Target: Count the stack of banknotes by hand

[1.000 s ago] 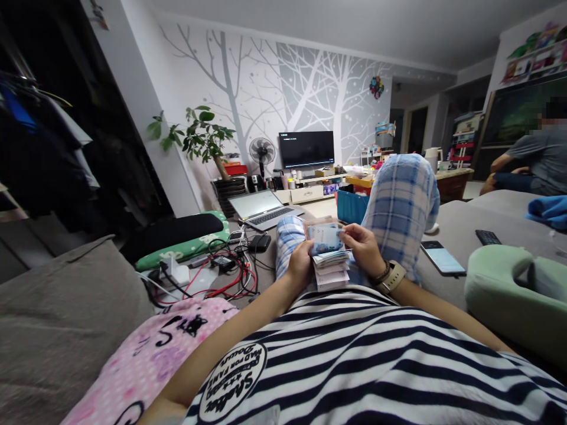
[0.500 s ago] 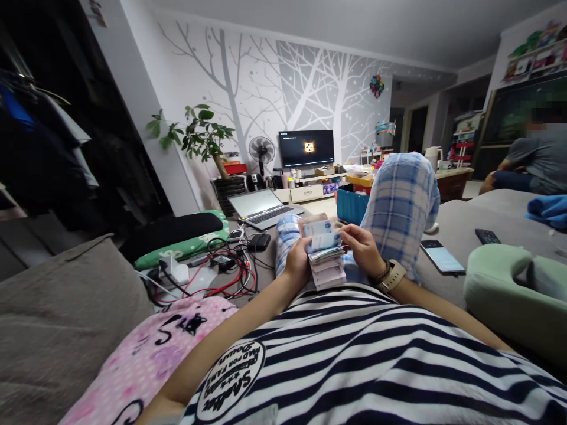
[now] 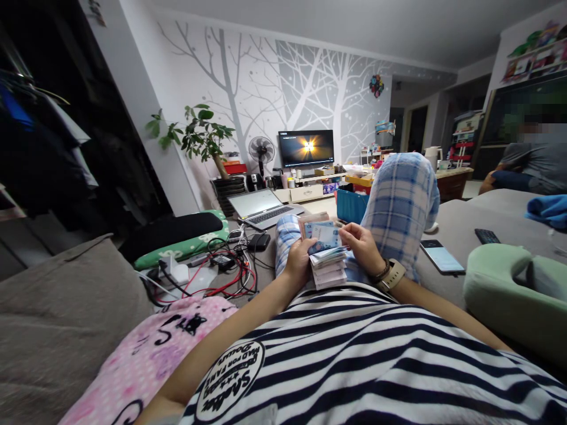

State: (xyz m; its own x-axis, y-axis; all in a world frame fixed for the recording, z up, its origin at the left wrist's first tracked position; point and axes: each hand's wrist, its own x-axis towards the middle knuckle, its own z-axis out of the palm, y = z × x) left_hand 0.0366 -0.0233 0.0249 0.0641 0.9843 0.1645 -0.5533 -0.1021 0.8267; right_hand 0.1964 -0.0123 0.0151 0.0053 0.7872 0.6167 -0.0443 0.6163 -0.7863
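Observation:
A fanned-out stack of banknotes (image 3: 328, 273) hangs down over my lap, its lower notes folded toward my striped shirt. My left hand (image 3: 297, 260) is closed around the stack's left side, thumb on top. Between my hands lies a blue banknote (image 3: 326, 236), face up, with brownish notes (image 3: 313, 218) behind it. The fingers of my right hand (image 3: 359, 243) pinch the right edge of the blue note. A watch with a pale strap and a dark bracelet sit on my right wrist.
My raised knee in plaid trousers (image 3: 401, 206) stands beyond my right hand. To the left are a laptop (image 3: 266, 211) and tangled cables (image 3: 234, 268). On the right lie a phone (image 3: 442, 257), a remote (image 3: 487, 236) and a green neck pillow (image 3: 496, 277). Another person (image 3: 531, 165) sits far right.
The blue note between my hands now lies flatter and shows more of its face; before, it was bent over. Both hands have stayed in nearly the same place.

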